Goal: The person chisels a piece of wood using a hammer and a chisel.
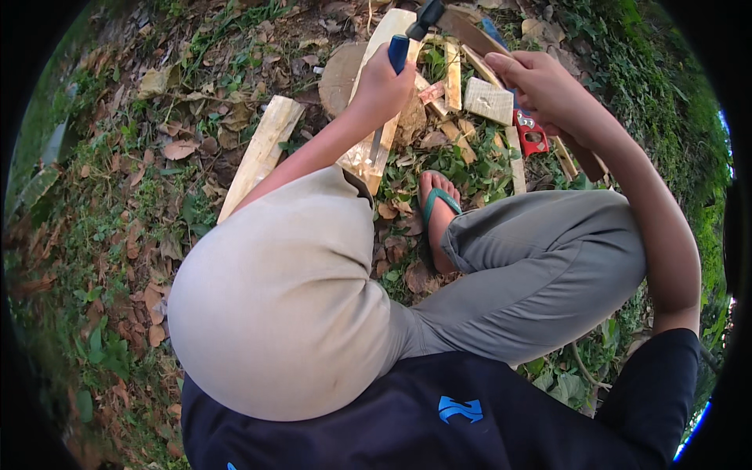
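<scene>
left hand fisted round blue-handled chisel on plank | right hand grip: can't tell | risk: blade could skid toward sandalled foot at 6 o'clock

A blue-handled hammer with a dark metal head is raised upright in the left hand's closed grip, above a pale wooden plank lying lengthwise on leaf-strewn ground.

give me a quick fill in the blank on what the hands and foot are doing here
1. The left hand grips a hammer with a ____ handle.
2. The plank under that hand is made of ____.
3. The foot wears a ____ sandal strap.
4. The red tool lies near the ____ hand.

Missing words: blue; wood; green; right
</scene>
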`<state>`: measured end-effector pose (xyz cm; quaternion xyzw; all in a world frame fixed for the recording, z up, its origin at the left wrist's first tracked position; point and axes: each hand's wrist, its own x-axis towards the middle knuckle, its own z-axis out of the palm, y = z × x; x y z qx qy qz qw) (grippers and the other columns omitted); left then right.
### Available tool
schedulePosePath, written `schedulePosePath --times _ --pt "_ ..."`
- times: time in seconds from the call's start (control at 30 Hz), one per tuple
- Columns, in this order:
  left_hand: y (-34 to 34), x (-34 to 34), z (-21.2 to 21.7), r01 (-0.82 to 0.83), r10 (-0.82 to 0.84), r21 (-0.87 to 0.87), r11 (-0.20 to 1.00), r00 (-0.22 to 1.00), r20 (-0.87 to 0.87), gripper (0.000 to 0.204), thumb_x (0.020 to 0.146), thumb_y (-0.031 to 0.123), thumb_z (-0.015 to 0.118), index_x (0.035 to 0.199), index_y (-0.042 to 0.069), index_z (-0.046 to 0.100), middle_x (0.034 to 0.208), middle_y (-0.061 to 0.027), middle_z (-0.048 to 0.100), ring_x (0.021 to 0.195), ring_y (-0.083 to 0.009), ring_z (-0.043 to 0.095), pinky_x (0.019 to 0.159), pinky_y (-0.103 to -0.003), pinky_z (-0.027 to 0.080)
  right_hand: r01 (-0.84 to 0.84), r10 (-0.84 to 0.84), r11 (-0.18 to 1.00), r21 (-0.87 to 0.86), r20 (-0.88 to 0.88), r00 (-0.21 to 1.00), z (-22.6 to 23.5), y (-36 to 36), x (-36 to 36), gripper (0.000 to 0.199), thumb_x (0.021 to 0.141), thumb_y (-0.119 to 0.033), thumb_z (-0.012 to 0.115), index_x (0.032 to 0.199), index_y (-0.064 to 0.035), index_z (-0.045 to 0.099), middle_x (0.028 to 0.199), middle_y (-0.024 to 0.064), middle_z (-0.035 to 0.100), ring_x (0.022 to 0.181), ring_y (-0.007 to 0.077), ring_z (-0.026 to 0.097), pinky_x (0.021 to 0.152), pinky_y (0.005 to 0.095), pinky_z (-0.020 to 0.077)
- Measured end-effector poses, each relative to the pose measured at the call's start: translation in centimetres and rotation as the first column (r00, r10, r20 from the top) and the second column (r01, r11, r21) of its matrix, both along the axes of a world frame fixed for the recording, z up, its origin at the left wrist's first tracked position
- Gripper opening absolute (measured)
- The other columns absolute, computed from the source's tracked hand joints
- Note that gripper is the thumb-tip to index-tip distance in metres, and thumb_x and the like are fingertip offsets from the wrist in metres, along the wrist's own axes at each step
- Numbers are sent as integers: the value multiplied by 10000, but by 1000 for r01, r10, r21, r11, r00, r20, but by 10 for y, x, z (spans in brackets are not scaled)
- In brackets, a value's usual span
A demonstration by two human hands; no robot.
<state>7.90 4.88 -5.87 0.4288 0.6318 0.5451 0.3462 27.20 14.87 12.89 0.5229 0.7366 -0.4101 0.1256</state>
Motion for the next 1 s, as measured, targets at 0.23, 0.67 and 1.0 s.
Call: schedulePosePath --times 0.23,0.67,1.0 --pt "-5 6 1 -9 4 -46 999 993 -122 235 955 205 642 958 -11 550 719 -134 593 662 -262 612 642 -401 484 27 0 988 155 -175 985 -13 7 9 459 1021 -500 584 931 -51 610 604 -64 408 393 42 351 334 248 277" --pt "-7 -6 -5 34 -33 -8 999 998 59 201 957 183 657 943 30 527 693 -33 536 572 -134 519 533 -325 426 68 5 971 231 -302 953 -3 5 -2 428 1034 -511 549 945 -93 565 610 -68 369 377 22 316 306 226 301" --pt "-43 -110 99 -289 159 266 919 893 422 261 957 18 605 850 187 436 627 66 409 478 -38 372 410 -212 294 85 -13 965 247 -276 961 25 23 6 428 1041 -473 547 1054 -52 617 648 -49 435 454 37 391 388 234 337"
